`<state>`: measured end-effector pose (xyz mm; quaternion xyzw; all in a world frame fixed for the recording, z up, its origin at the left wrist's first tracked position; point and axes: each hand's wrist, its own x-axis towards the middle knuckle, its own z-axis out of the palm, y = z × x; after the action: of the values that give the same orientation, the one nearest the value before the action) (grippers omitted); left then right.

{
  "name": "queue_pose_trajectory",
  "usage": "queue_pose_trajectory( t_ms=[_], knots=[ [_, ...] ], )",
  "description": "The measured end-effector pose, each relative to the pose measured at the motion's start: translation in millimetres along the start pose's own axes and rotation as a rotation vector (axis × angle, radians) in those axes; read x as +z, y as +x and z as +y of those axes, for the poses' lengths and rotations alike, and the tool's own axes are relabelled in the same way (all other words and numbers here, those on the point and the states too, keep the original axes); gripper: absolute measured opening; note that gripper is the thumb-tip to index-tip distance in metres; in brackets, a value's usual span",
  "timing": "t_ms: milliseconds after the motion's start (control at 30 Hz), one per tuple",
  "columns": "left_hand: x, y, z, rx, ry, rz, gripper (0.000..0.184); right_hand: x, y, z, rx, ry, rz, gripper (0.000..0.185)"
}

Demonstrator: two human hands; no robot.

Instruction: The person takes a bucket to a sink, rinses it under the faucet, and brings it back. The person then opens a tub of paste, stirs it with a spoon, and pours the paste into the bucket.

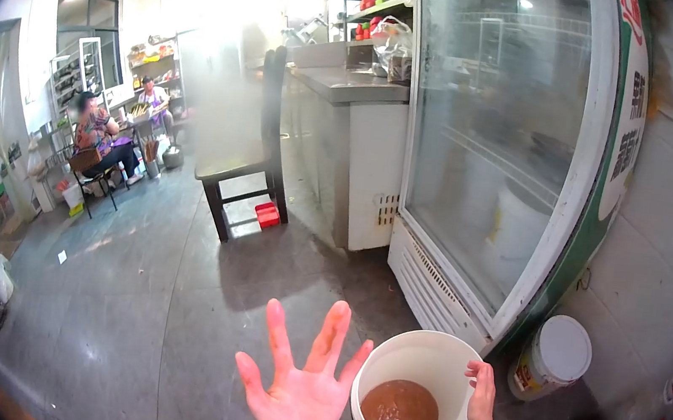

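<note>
My left hand is raised with its palm toward me and its fingers spread. Orange-brown smears mark the fingers, and nothing is held. Just to its right, a white bucket stands on the floor with brown liquid in the bottom. My right hand is at the bucket's right rim, fingers loosely bent and slightly apart. No object shows in that hand; whether it touches the rim I cannot tell.
A glass-door fridge stands behind the bucket, with a lidded tub to its right. A dark chair stands ahead by a steel counter. Two people sit far left, one on a chair. A red box lies under the dark chair.
</note>
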<state>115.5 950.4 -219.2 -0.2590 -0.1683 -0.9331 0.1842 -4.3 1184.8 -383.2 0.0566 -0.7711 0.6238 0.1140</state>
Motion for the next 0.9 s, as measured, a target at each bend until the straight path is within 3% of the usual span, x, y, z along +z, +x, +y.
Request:
queue_pose_trajectory(
  t_ms=[133, 233, 333, 400, 700, 900],
  knots=[
    [5.4, -6.5, -0.4, 0.009, 0.025, -0.006, 0.061, -1.0, 0.7, 5.4, 0.002, 0.002, -0.001, 0.036],
    [26.9, -31.6, 2.7, -0.054, 0.043, -0.175, 0.058, -0.6, -0.7, 4.4, 0.007, 0.015, -0.007, 0.036],
    [34.3, -46.4, 4.0, -0.345, -0.127, -0.596, 0.061, -0.8, -1.1, 2.8, 0.022, 0.022, -0.006, 0.037],
    [40.8, -40.0, -9.4, -0.338, -0.115, -0.656, 0.061, -0.4, -1.9, 4.8, 0.029, 0.026, -0.022, 0.037],
    [49.5, -27.9, -31.5, -0.277, -0.052, -0.608, 0.062, -3.7, -2.8, 2.3, -0.009, 0.022, -0.030, 0.036],
    [23.8, -12.3, -9.5, -0.136, 0.096, -0.213, 0.062, -1.5, -1.5, 4.6, 0.002, 0.046, -0.043, 0.036]
  ],
)
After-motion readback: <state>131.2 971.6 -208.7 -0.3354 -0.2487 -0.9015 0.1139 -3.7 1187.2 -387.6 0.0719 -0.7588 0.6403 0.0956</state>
